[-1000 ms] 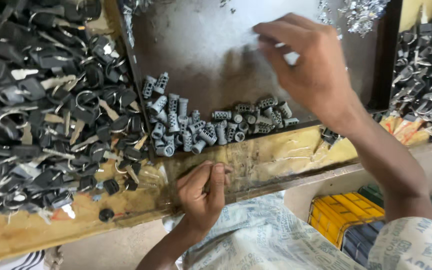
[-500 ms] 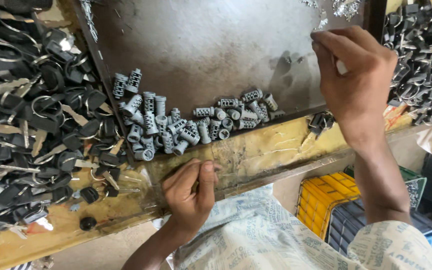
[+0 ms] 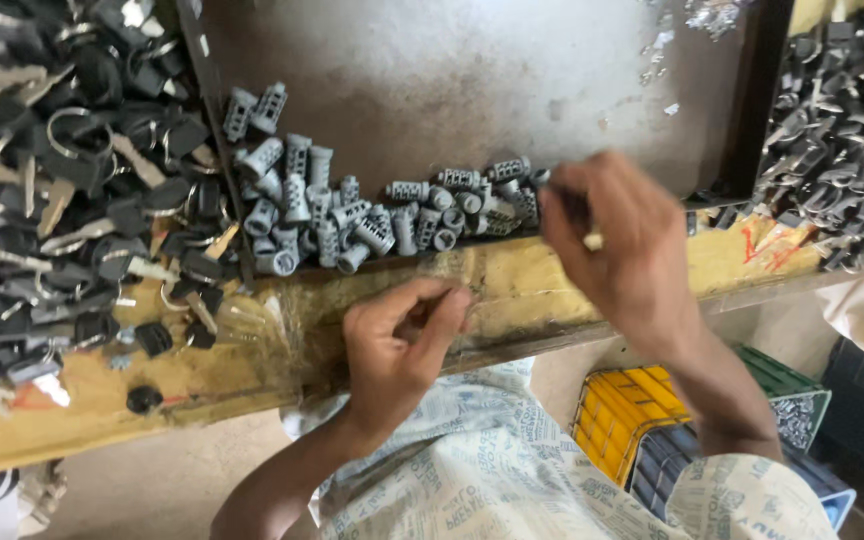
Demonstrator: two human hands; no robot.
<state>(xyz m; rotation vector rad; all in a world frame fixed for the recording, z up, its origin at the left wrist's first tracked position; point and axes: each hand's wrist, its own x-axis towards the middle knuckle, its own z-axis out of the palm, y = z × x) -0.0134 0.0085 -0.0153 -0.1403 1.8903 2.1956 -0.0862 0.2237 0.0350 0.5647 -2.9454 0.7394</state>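
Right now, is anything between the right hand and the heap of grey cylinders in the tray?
Nothing visible. The right hand hovers at the heap's right end, its fingertips by the nearest grey cylinders over the metal tray. The left hand stays lower, at the wooden edge.

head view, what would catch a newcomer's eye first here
Probably the heap of small grey ribbed cylinders along the near edge of the metal tray, with the right hand at its right end. Left of the tray lies a big pile of black-headed keys; the left hand is curled at the bench edge.
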